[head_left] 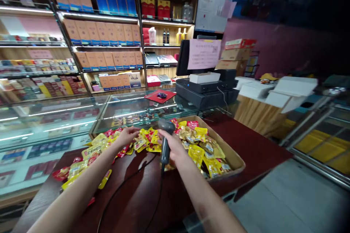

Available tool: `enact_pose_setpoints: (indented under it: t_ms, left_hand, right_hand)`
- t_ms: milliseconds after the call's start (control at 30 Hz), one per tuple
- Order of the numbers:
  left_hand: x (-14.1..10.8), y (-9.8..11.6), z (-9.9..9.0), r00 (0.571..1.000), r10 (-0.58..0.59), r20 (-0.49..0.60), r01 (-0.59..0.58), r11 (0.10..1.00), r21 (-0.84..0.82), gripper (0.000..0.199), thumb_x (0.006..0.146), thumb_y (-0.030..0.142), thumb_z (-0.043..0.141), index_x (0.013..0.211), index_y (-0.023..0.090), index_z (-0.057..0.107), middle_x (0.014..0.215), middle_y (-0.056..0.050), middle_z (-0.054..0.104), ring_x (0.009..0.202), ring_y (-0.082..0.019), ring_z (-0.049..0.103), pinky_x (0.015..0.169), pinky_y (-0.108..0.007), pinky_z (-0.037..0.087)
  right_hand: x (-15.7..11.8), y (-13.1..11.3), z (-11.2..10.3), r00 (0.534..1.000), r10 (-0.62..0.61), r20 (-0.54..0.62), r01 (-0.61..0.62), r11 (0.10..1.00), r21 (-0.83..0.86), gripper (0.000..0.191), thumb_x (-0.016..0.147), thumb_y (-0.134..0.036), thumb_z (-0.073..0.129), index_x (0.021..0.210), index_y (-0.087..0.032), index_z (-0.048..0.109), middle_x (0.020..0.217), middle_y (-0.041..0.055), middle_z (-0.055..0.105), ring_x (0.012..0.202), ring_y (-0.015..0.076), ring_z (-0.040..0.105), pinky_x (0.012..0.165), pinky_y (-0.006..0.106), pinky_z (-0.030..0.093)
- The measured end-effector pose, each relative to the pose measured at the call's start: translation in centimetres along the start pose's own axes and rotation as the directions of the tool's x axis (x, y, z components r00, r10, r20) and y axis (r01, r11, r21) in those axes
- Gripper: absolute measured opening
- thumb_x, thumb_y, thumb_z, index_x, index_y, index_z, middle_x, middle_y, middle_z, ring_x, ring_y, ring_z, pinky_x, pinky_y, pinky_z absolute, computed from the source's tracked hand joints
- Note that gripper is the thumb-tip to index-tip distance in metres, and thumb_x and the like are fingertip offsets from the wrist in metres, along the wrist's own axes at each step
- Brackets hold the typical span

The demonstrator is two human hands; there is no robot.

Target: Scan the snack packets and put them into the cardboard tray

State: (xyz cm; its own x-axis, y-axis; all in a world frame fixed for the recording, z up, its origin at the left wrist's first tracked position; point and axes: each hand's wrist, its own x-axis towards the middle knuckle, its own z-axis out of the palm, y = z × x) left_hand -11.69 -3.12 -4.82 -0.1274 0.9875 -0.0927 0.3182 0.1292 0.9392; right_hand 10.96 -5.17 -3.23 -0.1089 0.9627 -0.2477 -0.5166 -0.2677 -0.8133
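A grey handheld barcode scanner [165, 145] stands upright in my right hand [175, 146], its head at the top and its cable trailing down over the dark red counter. My left hand [128, 135] reaches over a pile of small red and yellow snack packets [147, 140]. Its fingers are stretched out toward the right, close to the packets; I cannot make out whether they touch them. More packets [79, 169] lie loose below and left of that hand. Right of the scanner, a shallow cardboard box [237, 165] holds many yellow, red and gold packets.
The scanner's black cable [120, 185] loops across the dark red counter [133, 204]. Behind are a glass display case [68, 116], a black monitor [183, 58] with a pink sheet, and shelves of boxed goods. A metal railing [314, 123] stands at the right.
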Motion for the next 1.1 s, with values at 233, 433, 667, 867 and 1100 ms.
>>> enact_pose_setpoints:
  t_ms: [233, 433, 667, 867, 1100]
  left_hand:
    - [-4.2, -6.3, -0.2, 0.953, 0.268, -0.142, -0.180, 0.876, 0.448, 0.033, 0.079, 0.019, 0.057, 0.110, 0.016, 0.068, 0.105, -0.009, 0.071, 0.096, -0.021, 0.066, 0.091, -0.032, 0.048]
    - [-4.9, -8.1, 2.1, 0.855, 0.494, -0.156, -0.270, 0.681, 0.681, 0.047, 0.082, 0.020, 0.057, 0.129, 0.017, 0.056, 0.131, -0.013, 0.055, 0.120, -0.026, 0.050, 0.104, -0.040, 0.039]
    - [-4.1, -8.5, 3.6, 0.850, 0.511, -0.128, -0.261, 0.619, 0.740, 0.044, 0.083, 0.021, 0.058, 0.127, 0.019, 0.058, 0.135, -0.012, 0.052, 0.116, -0.027, 0.050, 0.099, -0.041, 0.040]
    - [-4.9, -8.4, 3.6, 0.811, 0.541, -0.223, -0.290, 0.702, 0.650, 0.032, 0.083, 0.017, 0.056, 0.115, 0.021, 0.065, 0.119, -0.009, 0.064, 0.108, -0.025, 0.056, 0.095, -0.039, 0.042]
    - [-8.1, -7.5, 2.3, 0.815, 0.293, -0.500, -0.223, 0.955, 0.195, 0.020, 0.083, 0.032, 0.059, 0.094, 0.019, 0.071, 0.091, -0.006, 0.072, 0.085, -0.020, 0.066, 0.082, -0.031, 0.050]
  right_hand:
    - [0.8, 8.5, 2.9, 0.986, 0.157, -0.050, -0.160, 0.986, -0.044, 0.028, 0.056, -0.022, 0.079, 0.080, -0.014, 0.067, 0.068, 0.0015, 0.069, 0.067, 0.0155, 0.066, 0.064, 0.026, 0.054]
    - [2.7, 10.9, 3.6, 0.981, 0.116, -0.156, -0.110, 0.993, 0.048, 0.019, 0.060, -0.013, 0.071, 0.077, -0.016, 0.065, 0.070, 0.0015, 0.070, 0.072, 0.0166, 0.069, 0.067, 0.025, 0.056]
    - [3.7, 11.1, 3.8, 0.986, 0.129, -0.105, -0.114, 0.983, 0.141, 0.011, 0.063, -0.012, 0.066, 0.071, -0.015, 0.060, 0.066, 0.0019, 0.069, 0.066, 0.0174, 0.070, 0.064, 0.026, 0.057]
    - [1.9, 11.1, 3.4, 0.990, 0.128, -0.066, -0.125, 0.991, 0.049, 0.021, 0.060, -0.013, 0.066, 0.081, -0.015, 0.066, 0.084, 0.0048, 0.074, 0.069, 0.0149, 0.069, 0.057, 0.021, 0.053]
    - [-1.3, 10.3, 2.1, 0.996, 0.069, 0.062, -0.067, 0.997, -0.026, 0.031, 0.056, -0.027, 0.079, 0.084, -0.017, 0.068, 0.093, 0.0057, 0.075, 0.070, 0.0158, 0.068, 0.056, 0.024, 0.051]
